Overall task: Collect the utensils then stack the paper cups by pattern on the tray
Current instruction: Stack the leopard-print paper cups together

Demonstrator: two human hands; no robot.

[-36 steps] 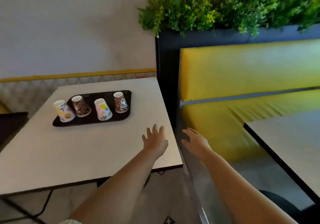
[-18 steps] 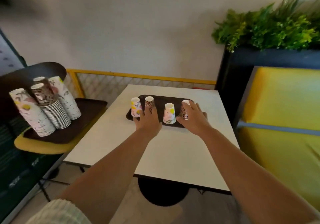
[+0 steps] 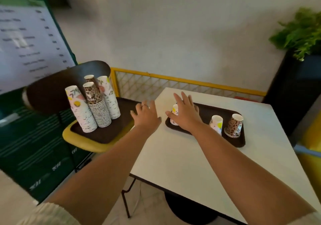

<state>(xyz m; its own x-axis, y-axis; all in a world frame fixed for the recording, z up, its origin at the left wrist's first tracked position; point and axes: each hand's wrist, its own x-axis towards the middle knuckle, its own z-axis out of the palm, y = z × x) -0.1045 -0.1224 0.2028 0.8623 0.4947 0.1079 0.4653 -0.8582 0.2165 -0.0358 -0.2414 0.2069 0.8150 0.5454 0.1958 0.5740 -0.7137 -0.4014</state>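
My left hand [image 3: 147, 116] hangs with fingers spread and nothing in it, over the gap between the white table [image 3: 182, 158] and the yellow chair [image 3: 83, 142] at nine o'clock. My right hand [image 3: 185, 114] is also released, fingers straight, above the left end of the dark tray [image 3: 240, 141]. On that tray stand upside-down paper cups: a white floral cup [image 3: 174, 113] partly behind my right fingers, another floral cup [image 3: 216, 124] at three o'clock from my hand, and a leopard-print cup [image 3: 234, 125] just beside it. On the chair, a second tray [image 3: 107, 134] carries tall inverted stacks: a floral stack [image 3: 81, 110], a leopard stack [image 3: 97, 105] and another floral stack [image 3: 109, 98] behind.
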